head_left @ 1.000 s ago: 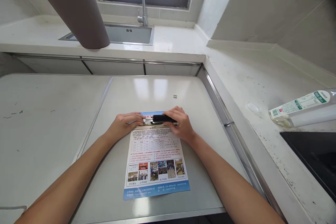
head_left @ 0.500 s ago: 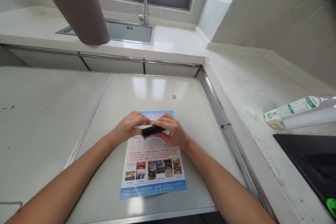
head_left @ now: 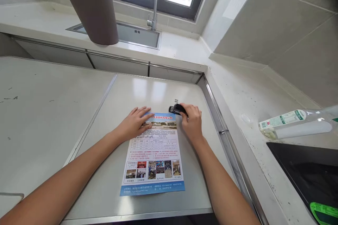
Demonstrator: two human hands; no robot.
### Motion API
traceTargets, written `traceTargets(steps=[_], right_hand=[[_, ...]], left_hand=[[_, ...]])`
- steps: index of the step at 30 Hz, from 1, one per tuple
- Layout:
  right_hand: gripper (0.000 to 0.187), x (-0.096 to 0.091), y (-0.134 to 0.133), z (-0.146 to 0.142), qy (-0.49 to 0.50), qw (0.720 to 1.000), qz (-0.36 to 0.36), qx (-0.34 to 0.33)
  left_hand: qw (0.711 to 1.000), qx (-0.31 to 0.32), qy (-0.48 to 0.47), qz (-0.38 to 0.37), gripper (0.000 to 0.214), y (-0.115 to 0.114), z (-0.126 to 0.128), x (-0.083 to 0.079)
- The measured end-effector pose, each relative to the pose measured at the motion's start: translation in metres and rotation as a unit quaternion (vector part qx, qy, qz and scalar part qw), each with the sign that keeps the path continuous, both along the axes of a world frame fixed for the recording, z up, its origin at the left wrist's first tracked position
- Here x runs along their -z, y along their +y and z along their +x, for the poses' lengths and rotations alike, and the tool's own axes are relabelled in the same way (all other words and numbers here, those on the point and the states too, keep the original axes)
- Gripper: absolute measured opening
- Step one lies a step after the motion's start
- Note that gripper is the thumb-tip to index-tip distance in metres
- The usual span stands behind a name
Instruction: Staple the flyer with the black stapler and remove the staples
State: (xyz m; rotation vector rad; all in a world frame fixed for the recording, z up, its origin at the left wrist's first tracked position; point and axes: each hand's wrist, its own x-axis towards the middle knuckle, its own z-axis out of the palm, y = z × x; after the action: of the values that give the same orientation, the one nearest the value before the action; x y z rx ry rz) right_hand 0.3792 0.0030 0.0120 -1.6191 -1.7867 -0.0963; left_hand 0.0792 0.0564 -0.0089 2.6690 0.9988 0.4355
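A printed flyer (head_left: pixel 154 154) with blue bands, red headings and small photos lies flat on the white table. My left hand (head_left: pixel 136 123) rests on its upper left edge, fingers spread, palm down. In my right hand (head_left: pixel 192 119) is a small black stapler (head_left: pixel 177 109), gripped from the right at the flyer's top right corner. Its nose points left. Whether paper sits between its jaws I cannot tell. Just beyond the stapler lies a small strip of staples (head_left: pixel 176 100).
Behind the table (head_left: pixel 87 190) runs a counter with a sink (head_left: pixel 139 35), a tap (head_left: pixel 154 3) and a tall brown bin (head_left: pixel 97 10). On the right counter lie a clear labelled bottle (head_left: pixel 298 123), a clear cap (head_left: pixel 246 118) and a black cooktop (head_left: pixel 298 168).
Both hands were together at the stapler over the flyer's upper part. My right hand has carried it right and away to the top corner; my left hand has flattened onto the paper.
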Motion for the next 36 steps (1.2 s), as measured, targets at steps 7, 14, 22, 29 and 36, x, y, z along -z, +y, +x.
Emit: traceTargets(steps=[7, 14, 22, 29, 36], right_hand=[[0.04, 0.015, 0.011, 0.021, 0.031, 0.995, -0.063, 0.069], [0.039, 0.015, 0.012, 0.019, 0.061, 0.992, -0.085, -0.066], [0.045, 0.014, 0.008, 0.01, -0.004, 0.993, -0.064, -0.094], [0.045, 0.017, 0.006, 0.008, -0.042, 0.995, -0.054, -0.069], [0.047, 0.018, 0.007, 0.003, -0.065, 0.995, -0.057, -0.056]], left_hand=[[1.0, 0.009, 0.01, 0.011, 0.041, 0.001, -0.002, 0.002], [0.999, 0.017, -0.029, 0.009, 0.035, 0.004, -0.003, 0.007], [0.996, 0.075, -0.049, 0.018, 0.033, 0.007, -0.005, 0.009], [0.996, 0.073, -0.051, 0.025, 0.031, 0.006, -0.005, 0.009], [0.995, 0.074, -0.058, 0.022, 0.03, 0.005, -0.005, 0.009]])
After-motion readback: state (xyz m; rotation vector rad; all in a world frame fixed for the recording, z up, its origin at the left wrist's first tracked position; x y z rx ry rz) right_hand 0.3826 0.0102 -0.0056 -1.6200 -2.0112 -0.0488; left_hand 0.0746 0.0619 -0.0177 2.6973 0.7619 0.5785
